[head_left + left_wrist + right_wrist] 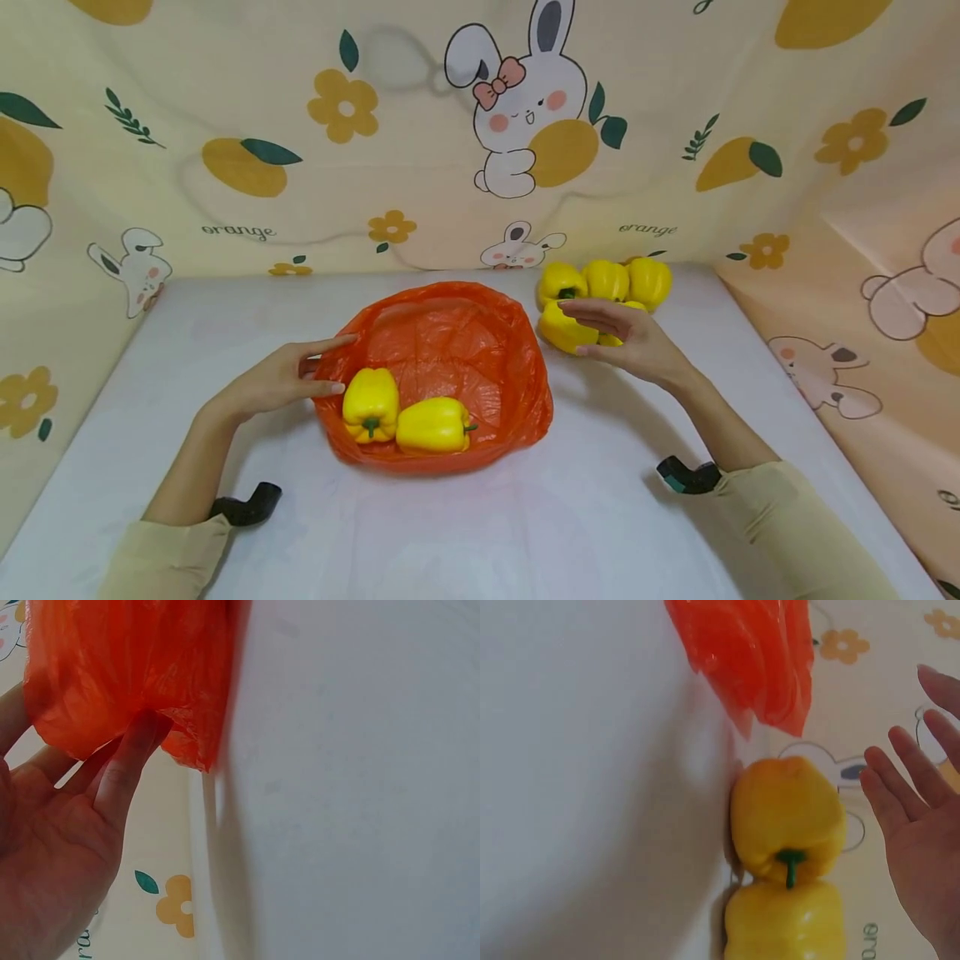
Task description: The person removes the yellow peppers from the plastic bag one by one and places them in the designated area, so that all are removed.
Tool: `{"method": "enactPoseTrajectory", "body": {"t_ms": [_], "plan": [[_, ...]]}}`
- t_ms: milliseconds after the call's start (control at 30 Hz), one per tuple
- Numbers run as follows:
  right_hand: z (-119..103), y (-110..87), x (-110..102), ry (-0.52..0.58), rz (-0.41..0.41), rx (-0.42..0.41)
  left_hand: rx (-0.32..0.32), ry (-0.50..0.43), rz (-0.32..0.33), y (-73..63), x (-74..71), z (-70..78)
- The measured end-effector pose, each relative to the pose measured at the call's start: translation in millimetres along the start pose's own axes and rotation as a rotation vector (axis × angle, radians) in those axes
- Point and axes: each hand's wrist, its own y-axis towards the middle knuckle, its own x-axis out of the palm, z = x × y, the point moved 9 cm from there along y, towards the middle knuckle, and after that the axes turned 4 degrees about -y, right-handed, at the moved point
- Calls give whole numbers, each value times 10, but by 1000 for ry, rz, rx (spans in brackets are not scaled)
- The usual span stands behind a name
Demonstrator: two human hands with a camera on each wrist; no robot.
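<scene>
Peppers (432, 425), two of them, lie against the near left side of a red bag (457, 333) standing toward the desk's (600, 517) far edge; the left hand (262, 379) pinches its left rim, probably to keep the mouth wide. The right hand (633, 340), fingers straight and holding nothing, hovers at other peppers (648, 283) bunched near the far right corner, presumably for easy reach.
</scene>
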Motion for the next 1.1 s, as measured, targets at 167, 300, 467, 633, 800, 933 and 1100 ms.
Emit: {"method": "enactPoseTrajectory", "body": {"t_ms": [167,300,467,633,800,933,1100], "plan": [[-81,57,161,35,-55,-21,-4,2,-3,7,-1,-1],[-143,121,345,82,-105,-34,1,32,1,17,-18,5],[-203,193,591,91,-167,-40,-22,25,-15,33,-3,-7],[-265,258,796,80,-221,-56,-26,13,-28,24,10,-9],[-335,341,937,69,-278,-68,-21,3,-48,16,14,17],[-383,388,1094,65,-349,-81,-29,-4,-54,3,13,1],[-445,420,1319,86,-428,-116,-26,3,-48,-25,-6,0]]}}
